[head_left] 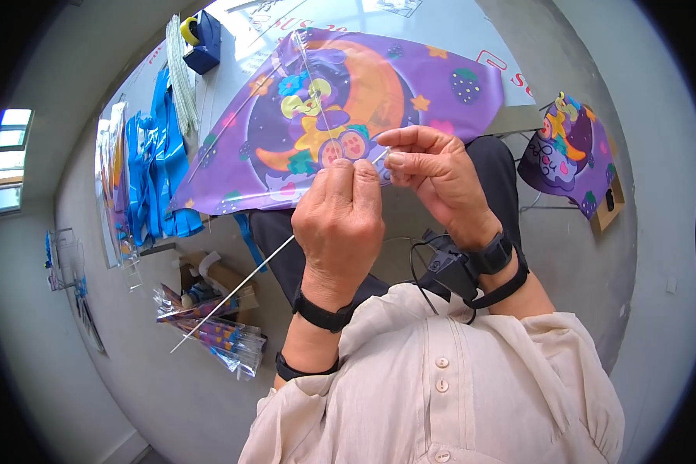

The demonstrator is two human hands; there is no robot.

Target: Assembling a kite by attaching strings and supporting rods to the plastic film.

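A purple kite sheet [456, 116], printed with an orange moon and a cartoon animal, lies spread in front of me over the table's near edge. Thin rods run along its left side and down its middle. My left hand [339, 209] is closed around a thin white rod [236, 289], whose long end slants down to the left. At the rod's upper end, my right hand [433, 166] pinches the tip between thumb and index finger; any small fitting there is too small to make out. Both hands are just above the sheet's lower edge.
Blue ribbon strips [153, 166], a bundle of pale rods [180, 81] and a blue tape dispenser [203, 45] are at the table's left. Wrapped kite packs [224, 340] lie lower left by a cardboard box. Another printed kite [549, 166] is at the right.
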